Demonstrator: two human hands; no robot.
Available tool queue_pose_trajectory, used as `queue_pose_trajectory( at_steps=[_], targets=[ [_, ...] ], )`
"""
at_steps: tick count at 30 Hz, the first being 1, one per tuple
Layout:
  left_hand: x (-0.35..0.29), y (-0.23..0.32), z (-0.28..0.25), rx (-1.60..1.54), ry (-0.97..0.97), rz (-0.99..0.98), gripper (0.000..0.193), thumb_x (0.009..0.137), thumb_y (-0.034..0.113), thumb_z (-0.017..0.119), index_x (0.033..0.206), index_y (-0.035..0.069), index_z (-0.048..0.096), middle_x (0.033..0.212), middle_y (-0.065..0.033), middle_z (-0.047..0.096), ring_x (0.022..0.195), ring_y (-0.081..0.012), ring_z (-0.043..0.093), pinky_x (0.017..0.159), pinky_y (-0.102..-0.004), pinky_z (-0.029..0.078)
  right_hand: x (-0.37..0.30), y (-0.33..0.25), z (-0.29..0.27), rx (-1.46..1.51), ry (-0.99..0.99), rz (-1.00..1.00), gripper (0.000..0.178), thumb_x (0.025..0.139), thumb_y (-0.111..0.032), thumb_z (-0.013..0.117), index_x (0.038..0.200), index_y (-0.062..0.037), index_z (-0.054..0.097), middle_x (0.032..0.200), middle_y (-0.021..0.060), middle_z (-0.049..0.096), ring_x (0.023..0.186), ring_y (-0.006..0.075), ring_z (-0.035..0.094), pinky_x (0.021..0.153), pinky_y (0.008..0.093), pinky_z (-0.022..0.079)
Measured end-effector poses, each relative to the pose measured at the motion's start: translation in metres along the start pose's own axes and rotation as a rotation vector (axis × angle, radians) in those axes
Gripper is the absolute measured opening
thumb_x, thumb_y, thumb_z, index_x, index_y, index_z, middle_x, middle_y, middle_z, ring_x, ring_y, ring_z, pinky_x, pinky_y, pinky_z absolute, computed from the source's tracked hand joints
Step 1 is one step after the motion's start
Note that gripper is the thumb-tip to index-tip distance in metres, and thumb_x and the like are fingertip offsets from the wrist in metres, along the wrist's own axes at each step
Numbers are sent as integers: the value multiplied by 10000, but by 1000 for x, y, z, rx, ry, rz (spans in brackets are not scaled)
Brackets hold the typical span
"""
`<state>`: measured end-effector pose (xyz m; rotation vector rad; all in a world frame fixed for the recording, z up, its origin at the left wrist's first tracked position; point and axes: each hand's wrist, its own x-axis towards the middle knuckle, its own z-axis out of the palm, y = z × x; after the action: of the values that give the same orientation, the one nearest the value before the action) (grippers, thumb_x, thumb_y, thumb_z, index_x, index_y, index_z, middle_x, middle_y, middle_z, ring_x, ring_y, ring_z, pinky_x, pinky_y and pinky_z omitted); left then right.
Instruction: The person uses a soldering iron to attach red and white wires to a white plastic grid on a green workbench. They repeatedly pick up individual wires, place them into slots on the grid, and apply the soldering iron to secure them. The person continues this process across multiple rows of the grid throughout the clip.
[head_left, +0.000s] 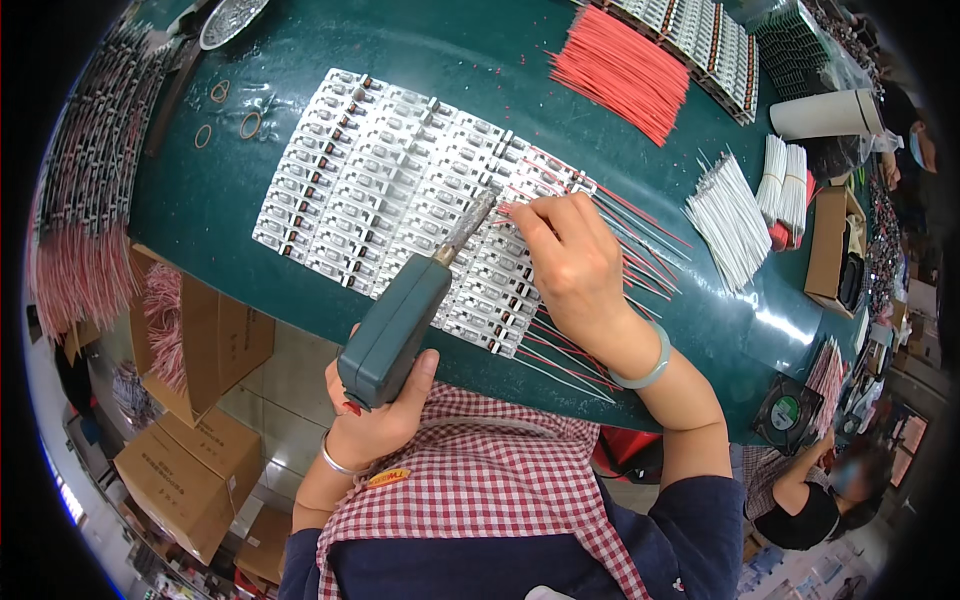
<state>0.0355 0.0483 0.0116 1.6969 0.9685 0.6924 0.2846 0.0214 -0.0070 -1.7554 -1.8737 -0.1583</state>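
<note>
My left hand [388, 422] is wrapped round the handle of a dark green soldering gun [395, 322]. Its metal tip reaches the panel of small white circuit boards [350, 170], right beside the fingertips of my right hand [578, 265]. Those right fingers are pinched together over the panel, on the end of a red wire [505, 209]. Red and white wires [652, 268] stick out to the right from the panel's right-hand rows. The rows on the left carry no wires. The exact contact between tip and wire is too small to make out.
A bundle of red wires [620, 72] lies at the back, with white wires [728, 222] further right. Rubber bands [250, 125] and a metal dish [230, 22] are at the far left. Cardboard boxes [190, 470] stand below the green table [215, 190]. Another person [805, 505] sits at right.
</note>
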Motion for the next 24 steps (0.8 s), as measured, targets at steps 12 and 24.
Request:
queue_pose_trajectory(
  at_steps=[12,24],
  targets=[
    [9,7,-2,80,-57,100,188,829,-18,747,995,-64,673,911,-150,677,696,-197,641,606,-288,506,1,-2,2,-21,-14,4,286,718,4,671,996,71,683,898,120,593,822,262,576,666,347,509],
    [-7,1,-5,-2,-1,-58,199,868,52,740,1043,-26,690,777,-57,685,581,-136,612,543,-276,483,1,-3,4,-42,-3,10,259,725,5,673,977,65,687,885,119,586,810,260,576,652,347,505]
  ],
)
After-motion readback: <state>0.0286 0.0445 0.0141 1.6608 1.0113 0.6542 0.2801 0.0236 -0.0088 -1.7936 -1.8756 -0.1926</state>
